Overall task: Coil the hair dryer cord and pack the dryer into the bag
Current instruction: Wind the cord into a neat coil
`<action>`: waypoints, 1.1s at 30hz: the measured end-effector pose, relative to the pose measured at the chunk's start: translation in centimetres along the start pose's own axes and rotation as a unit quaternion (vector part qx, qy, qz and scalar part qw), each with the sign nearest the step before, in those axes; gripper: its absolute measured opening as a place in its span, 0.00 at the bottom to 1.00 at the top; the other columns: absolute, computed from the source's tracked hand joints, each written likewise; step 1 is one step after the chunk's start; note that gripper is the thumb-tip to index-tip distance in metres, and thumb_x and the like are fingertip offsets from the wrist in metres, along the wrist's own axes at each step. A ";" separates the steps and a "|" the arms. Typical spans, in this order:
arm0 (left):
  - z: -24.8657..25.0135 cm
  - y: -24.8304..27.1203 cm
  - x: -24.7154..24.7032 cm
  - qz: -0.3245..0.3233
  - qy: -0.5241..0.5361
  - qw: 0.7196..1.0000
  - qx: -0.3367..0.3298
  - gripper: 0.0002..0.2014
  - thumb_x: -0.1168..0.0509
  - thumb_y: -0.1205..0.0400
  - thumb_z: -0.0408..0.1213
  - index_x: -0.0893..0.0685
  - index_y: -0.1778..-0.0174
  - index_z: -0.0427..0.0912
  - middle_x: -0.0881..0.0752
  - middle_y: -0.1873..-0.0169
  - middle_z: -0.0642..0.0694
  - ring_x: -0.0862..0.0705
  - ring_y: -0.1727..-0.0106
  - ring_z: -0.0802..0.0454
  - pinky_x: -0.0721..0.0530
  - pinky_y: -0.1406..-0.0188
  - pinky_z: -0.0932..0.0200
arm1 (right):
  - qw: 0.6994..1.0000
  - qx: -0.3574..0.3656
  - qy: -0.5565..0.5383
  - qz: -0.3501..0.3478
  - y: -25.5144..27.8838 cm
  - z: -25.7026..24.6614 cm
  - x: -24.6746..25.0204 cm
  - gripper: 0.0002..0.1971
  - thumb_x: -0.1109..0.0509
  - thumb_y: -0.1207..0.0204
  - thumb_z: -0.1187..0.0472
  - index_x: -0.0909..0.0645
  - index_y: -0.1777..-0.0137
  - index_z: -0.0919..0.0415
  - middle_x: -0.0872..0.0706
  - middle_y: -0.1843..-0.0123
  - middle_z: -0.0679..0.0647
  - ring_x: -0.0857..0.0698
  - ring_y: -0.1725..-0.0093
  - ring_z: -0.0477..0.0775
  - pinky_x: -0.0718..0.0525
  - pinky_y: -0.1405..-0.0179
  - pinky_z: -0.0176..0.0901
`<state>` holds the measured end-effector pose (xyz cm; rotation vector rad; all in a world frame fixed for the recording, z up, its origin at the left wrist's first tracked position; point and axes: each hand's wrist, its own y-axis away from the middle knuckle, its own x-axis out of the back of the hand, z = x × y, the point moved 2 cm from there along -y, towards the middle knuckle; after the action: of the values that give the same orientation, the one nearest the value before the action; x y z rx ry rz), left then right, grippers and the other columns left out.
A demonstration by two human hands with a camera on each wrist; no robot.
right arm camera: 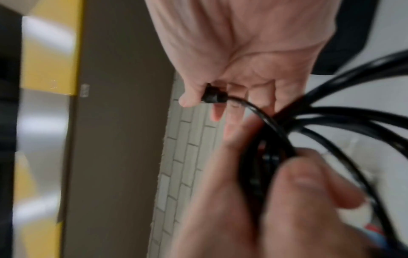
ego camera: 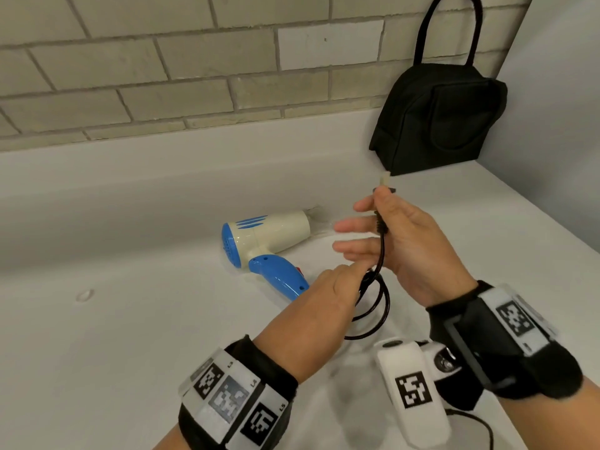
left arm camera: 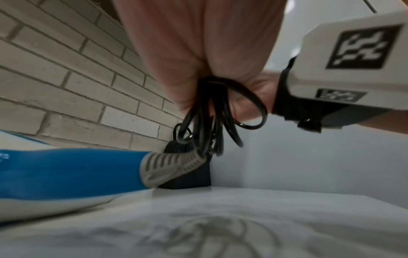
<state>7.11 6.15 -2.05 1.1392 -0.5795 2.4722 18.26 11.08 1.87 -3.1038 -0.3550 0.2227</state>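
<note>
**Cord gathered in both hands above the counter, dryer lying behind**

Head view shows a pale grey counter meeting a wall of off-white brick tiles; in the far right corner stands a black fabric bag, upright against the wall, its long loop handle rising above it, its mouth hidden from this angle. Well apart from the bag, nearer the middle of the counter, the hair dryer lies on its side; the barrel is cream with blue slats, the rear grille is blue, the folding handle is bright blue with a red spot near its base, and the nozzle points toward the right. From the left wrist view the handle ends in a ribbed grey strain relief, from which the black cord climbs.

The right hand is raised, palm turned inward, thumb and forefinger pinching the black plug end of the cord, whose pale prongs stick up above the fingers; the other fingers are spread loosely. The left hand sits just below it, fingers and thumb clamped on a bunch of glossy black loops; the loops hang down from that pinch, just above the counter. A single strand runs taut between the two hands.
</note>
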 end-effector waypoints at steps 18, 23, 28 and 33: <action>-1.0 0.3 1.3 0.096 -0.056 0.993 -0.043 0.15 0.43 0.21 0.38 0.33 0.40 0.55 0.25 0.58 0.54 0.36 0.59 0.65 0.35 0.49 0.76 | 0.982 -0.091 0.163 -0.036 -0.5 2.2 -1.2 0.10 0.46 0.21 0.63 0.26 0.44 0.57 0.18 0.60 0.55 0.19 0.59 0.51 0.21 0.53 0.49; -0.7 0.5 1.9 0.142 -0.009 0.987 -0.076 0.16 0.44 0.24 0.38 0.32 0.39 0.51 0.32 0.50 0.55 0.31 0.48 0.68 0.32 0.41 0.80 | 0.976 -0.069 0.189 -0.081 -0.2 1.0 -1.0 0.09 0.35 0.26 0.69 0.14 0.53 0.59 0.11 0.60 0.51 0.13 0.58 0.45 0.15 0.55 0.35; -0.7 0.5 2.1 0.154 -0.012 0.987 -0.044 0.16 0.45 0.24 0.42 0.32 0.40 0.50 0.29 0.46 0.53 0.34 0.47 0.72 0.38 0.43 0.88 | 0.975 -0.086 0.194 -0.071 0.0 0.5 -0.4 0.09 0.33 0.28 0.70 0.16 0.66 0.59 0.13 0.72 0.53 0.15 0.73 0.51 0.15 0.69 0.40; -1.0 0.6 2.2 0.141 0.017 0.990 -0.005 0.17 0.49 0.24 0.46 0.33 0.38 0.56 0.24 0.47 0.52 0.30 0.46 0.66 0.36 0.43 0.82 | 0.966 -0.123 0.173 -0.150 0.2 0.1 -0.1 0.14 0.42 0.25 0.65 0.16 0.63 0.69 0.14 0.73 0.55 0.17 0.73 0.51 0.16 0.66 0.38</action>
<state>4.87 6.49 -1.09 1.0731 -0.7903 2.7136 18.19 10.88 1.82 -3.1707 -0.8850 -0.3912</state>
